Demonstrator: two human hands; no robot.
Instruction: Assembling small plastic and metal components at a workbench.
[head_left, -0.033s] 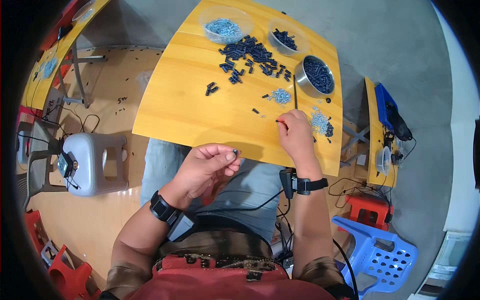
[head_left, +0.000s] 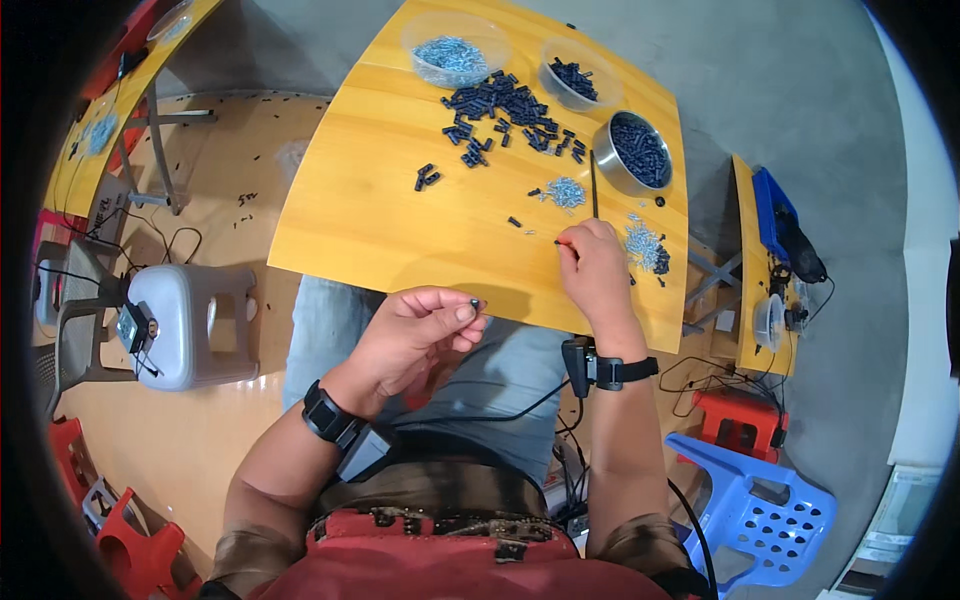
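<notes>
Above the table's near edge, my left hand (head_left: 425,325) pinches a small dark cylindrical part (head_left: 475,303) between thumb and forefinger. My right hand (head_left: 597,268) rests low over the tabletop, its fingers closed, with a tiny dark tip (head_left: 558,241) showing at the thumb and forefinger; its kind is too small to tell. A thin black rod (head_left: 594,182) runs from beside the steel bowl to the back of that hand, and whether the hand grips it is hidden. Nearby lie a pile of small silvery pins (head_left: 566,192) and a second silvery pile (head_left: 641,243).
The yellow wooden table (head_left: 370,225) carries a heap of black cylindrical parts (head_left: 500,103), a clear bowl (head_left: 449,80) of silvery pieces, another clear bowl (head_left: 592,98) and a steel bowl (head_left: 612,175) of black parts. A grey stool (head_left: 185,335) and a blue plastic chair (head_left: 745,510) flank me.
</notes>
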